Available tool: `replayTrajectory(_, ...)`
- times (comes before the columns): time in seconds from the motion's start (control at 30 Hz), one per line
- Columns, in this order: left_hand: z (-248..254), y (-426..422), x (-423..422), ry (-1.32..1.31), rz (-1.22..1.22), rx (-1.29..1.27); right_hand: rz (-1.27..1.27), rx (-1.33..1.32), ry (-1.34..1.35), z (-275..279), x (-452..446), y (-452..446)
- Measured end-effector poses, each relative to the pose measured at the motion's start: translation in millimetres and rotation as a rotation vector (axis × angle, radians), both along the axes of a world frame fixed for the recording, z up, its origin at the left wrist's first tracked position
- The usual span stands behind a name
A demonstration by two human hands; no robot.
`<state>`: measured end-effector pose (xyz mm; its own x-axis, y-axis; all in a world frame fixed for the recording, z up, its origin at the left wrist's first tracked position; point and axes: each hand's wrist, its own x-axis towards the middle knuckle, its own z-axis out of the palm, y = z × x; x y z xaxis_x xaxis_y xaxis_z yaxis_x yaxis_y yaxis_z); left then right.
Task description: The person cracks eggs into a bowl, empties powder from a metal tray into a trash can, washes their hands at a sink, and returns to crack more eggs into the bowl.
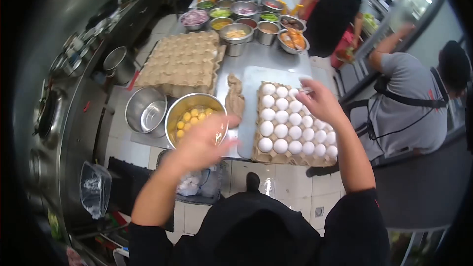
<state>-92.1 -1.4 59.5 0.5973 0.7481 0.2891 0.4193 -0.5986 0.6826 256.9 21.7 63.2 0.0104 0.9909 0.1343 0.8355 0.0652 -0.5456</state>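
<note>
My left hand (204, 140) is blurred by motion over the front right of a metal bowl (170, 118) that holds several egg yolks (191, 117) in clear liquid. What it holds, if anything, cannot be made out. Over the back right part of a cardboard tray (262, 157) of white eggs (281, 116) is my right hand (319, 99), its fingers bent toward the eggs; a small pale thing shows at the fingertips, too unclear to name. The tray rests on a white board (250, 81). A crumpled brown cloth (235, 99) lies between bowl and tray.
An empty metal pot (146, 111) stands left of the bowl. Stacked egg cartons (182, 59) lie behind. Bowls of chopped food (235, 34) line the back. Below the table edge is a bin (197, 187) with shells. Two people stand at the right, one in a black apron (335, 17).
</note>
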Motion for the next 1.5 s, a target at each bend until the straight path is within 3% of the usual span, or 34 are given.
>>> replayTrajectory(0.03,-16,-16,24,0.075,-0.163,0.03,-0.036,-0.027,-0.072,-5,20,-35)
replayTrajectory(0.1,-56,-36,69,0.122,-0.226,0.14,-0.168,-0.206,-0.074,-7,32,-98)
replayTrajectory(0.17,-93,-38,94,0.31,-0.141,0.25,-0.107,-0.13,-0.295,-40,41,-142)
replayTrajectory(0.2,-98,-42,101,0.403,-0.094,0.303,-0.061,-0.071,-0.375,-51,40,-157)
replayTrajectory(0.33,-99,-28,105,0.335,-0.118,0.324,-0.097,-0.025,-0.508,-63,48,-172)
replayTrajectory(0.47,-94,-24,117,0.475,-0.119,0.238,-0.048,-0.205,-0.334,-77,87,-175)
replayTrajectory(0.57,-87,-22,119,0.41,-0.075,0.098,0.011,-0.131,-0.204,-67,105,-176)
replayTrajectory(0.6,-83,-29,114,0.275,-0.063,0.083,0.053,-0.095,-0.162,-65,107,-175)
replayTrajectory(0.67,-71,-41,91,0.031,0.01,0.081,-0.15,-0.144,-0.044,-51,101,-173)
replayTrajectory(0.7,-74,-43,76,-0.099,0.062,0.327,-0.134,-0.026,0.36,-84,120,-172)
replayTrajectory(0.8,-102,-69,22,-0.757,0.446,-0.325,-0.177,-0.103,1.339,-49,52,-160)
replayTrajectory(0.87,-84,-74,-8,-1.223,0.624,-0.683,-0.023,-0.179,1.5,-58,8,-140)
replayTrajectory(0.93,-106,-74,-37,-1.243,0.565,-0.721,0.156,-0.361,1.707,-61,-48,-117)
replayTrajectory(0.97,-103,-75,-40,-1.096,0.623,-0.711,0.245,-0.475,1.735,-67,-73,-102)
replayTrajectory(1.03,-98,-74,-38,-0.802,0.721,-0.694,0.247,-0.572,1.524,-73,-123,-81)
replayTrajectory(1.13,-105,-83,-29,-0.36,0.721,0.071,0.361,0.039,0.732,-107,-173,-64)
replayTrajectory(1.17,-104,-75,-35,0.006,0.696,0.488,0.383,0.195,0.512,-120,-182,-56)
replayTrajectory(1.23,-117,-77,-40,-0.079,0.698,0.2,0.503,0.324,0.211,-133,-192,-40)
replayTrajectory(1.27,-118,-67,-39,-0.128,0.687,0.079,0.444,0.079,0.497,-126,-192,-30)
replayTrajectory(1.3,-90,-70,-31,-0.538,0.723,-0.357,0.37,-0.19,0.777,-101,-192,-34)
replayTrajectory(1.33,-82,-68,-33,-0.723,0.67,-0.495,0.279,-0.472,1.046,-84,-192,-37)
replayTrajectory(1.37,-75,-61,-35,-0.907,0.609,-0.631,0.304,-0.471,1.124,-76,-192,-33)
replayTrajectory(1.4,-72,-53,-38,-1.09,0.537,-0.761,0.342,-0.365,0.995,-80,-194,-25)
replayTrajectory(1.5,-91,-19,-48,-0.429,0.509,-0.473,0.452,-0.018,0.543,-94,-201,-4)
